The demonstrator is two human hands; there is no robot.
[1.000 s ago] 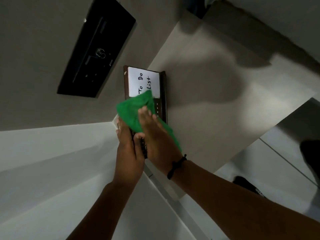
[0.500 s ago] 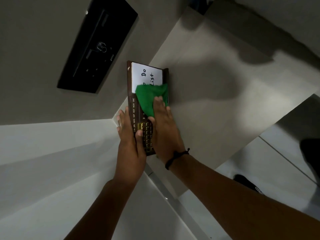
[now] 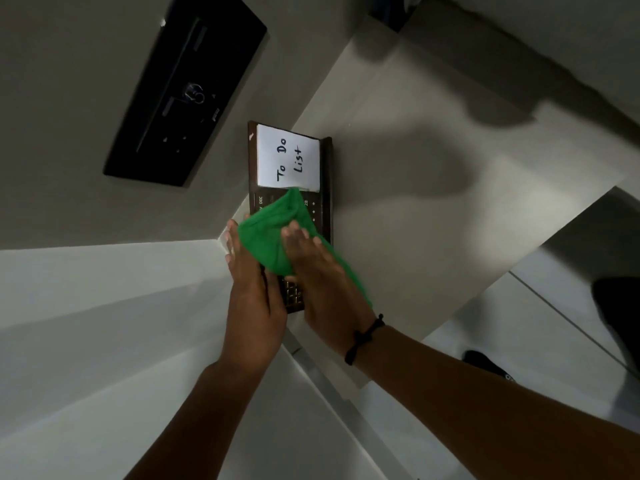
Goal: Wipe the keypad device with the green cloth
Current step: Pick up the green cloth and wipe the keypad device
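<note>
The keypad device (image 3: pixel 326 188) is a long dark brown panel lying on a pale surface. A white "To Do List" card (image 3: pixel 288 159) covers its far end, and gold keys (image 3: pixel 293 296) show at its near end. My left hand (image 3: pixel 250 289) grips the device's left edge and near end. My right hand (image 3: pixel 320 271) presses the green cloth (image 3: pixel 273 233) flat on the middle of the device. The cloth hides most of the month labels and keys, and a fold of it trails under my right wrist.
A black rectangular panel (image 3: pixel 183 88) is set in the grey wall at upper left. The pale surface (image 3: pixel 433 209) extends to the right of the device, with a drop at its right edge. A dark shoe (image 3: pixel 485 365) shows below at right.
My right hand has slid the cloth from the card end back toward me and to the left, so the card shows fully again and more of the keys are covered.
</note>
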